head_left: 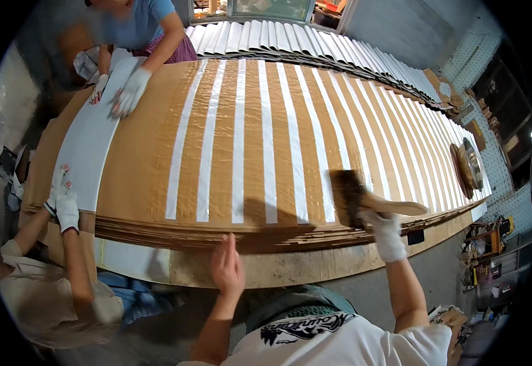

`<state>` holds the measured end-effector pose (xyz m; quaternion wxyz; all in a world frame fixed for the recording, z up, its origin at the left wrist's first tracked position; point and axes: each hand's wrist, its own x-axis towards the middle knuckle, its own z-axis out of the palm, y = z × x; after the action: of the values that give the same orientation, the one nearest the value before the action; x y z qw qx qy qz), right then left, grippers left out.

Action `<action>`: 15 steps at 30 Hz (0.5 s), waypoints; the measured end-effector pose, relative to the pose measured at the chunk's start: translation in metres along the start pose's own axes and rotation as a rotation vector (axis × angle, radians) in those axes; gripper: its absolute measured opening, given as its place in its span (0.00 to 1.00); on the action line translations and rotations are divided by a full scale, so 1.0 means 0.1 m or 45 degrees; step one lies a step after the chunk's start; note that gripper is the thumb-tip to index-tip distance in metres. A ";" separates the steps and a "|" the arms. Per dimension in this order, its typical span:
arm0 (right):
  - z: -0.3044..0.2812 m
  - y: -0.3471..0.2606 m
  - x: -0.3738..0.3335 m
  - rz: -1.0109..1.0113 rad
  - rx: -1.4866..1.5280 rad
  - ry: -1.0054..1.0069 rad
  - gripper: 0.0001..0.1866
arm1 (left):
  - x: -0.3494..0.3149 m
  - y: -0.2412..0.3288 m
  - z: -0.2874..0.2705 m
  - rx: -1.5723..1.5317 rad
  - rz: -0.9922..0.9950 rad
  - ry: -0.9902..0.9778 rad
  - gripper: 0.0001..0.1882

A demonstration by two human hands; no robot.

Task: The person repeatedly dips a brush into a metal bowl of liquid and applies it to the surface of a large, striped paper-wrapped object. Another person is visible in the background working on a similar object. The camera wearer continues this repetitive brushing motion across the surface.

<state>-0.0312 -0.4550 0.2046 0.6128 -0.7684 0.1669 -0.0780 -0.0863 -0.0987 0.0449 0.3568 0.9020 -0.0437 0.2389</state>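
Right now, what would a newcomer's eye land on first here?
The white strips ranked side by side across the brown stack, mid-view. Then the dark brush in the gloved right hand, right of centre near the stack's front edge. Last, the shiny bowl at the stack's right end.

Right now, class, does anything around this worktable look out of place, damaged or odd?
Mildly odd: the right hand, holding the brush, wears a white glove, while the left hand is bare. The near edges of the stacked brown sheets also sit unevenly rather than flush.
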 end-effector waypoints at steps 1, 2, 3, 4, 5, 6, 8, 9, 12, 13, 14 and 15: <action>-0.25 0.08 -0.03 -0.040 0.188 -0.058 0.15 | -0.09 0.01 0.01 -0.071 -0.017 -0.034 0.25; -0.32 0.16 -0.09 0.048 0.382 0.205 0.13 | -0.06 0.17 -0.03 -0.259 -0.074 -0.073 0.22; -0.42 0.19 -0.18 0.158 0.437 0.336 0.15 | -0.13 0.20 0.02 -0.312 -0.112 -0.103 0.21; -0.44 0.21 -0.21 0.164 0.609 0.292 0.16 | -0.25 0.20 0.08 -0.365 -0.151 -0.135 0.19; -0.45 0.20 -0.29 0.167 0.789 0.262 0.18 | -0.38 0.19 0.13 -0.418 -0.178 -0.177 0.17; -0.58 0.33 -0.34 0.112 0.969 0.116 0.21 | -0.44 0.16 0.18 -0.325 -0.057 -0.284 0.14; -0.77 0.50 -0.46 0.199 1.050 0.267 0.22 | -0.59 0.23 0.27 -0.353 -0.062 -0.422 0.11; -0.83 0.50 -0.55 0.239 1.098 0.289 0.21 | -0.61 0.30 0.31 -0.348 -0.058 -0.482 0.10; -1.27 0.77 -0.79 0.274 1.237 0.381 0.22 | -0.64 0.57 0.47 -0.422 -0.057 -0.544 0.08; -1.45 0.93 -0.85 0.284 1.304 0.392 0.22 | -0.68 0.70 0.53 -0.470 -0.121 -0.606 0.08; -1.57 1.08 -0.93 0.297 1.372 0.437 0.23 | -0.71 0.84 0.59 -0.470 -0.188 -0.577 0.08; -1.77 1.22 -1.04 0.305 1.395 0.459 0.23 | -0.77 0.99 0.66 -0.472 -0.265 -0.635 0.08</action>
<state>-0.2049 -0.6041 0.1368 0.8870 -0.2902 0.2894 -0.2126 -0.1521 -0.2231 0.0293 0.5157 0.8521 -0.0800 -0.0394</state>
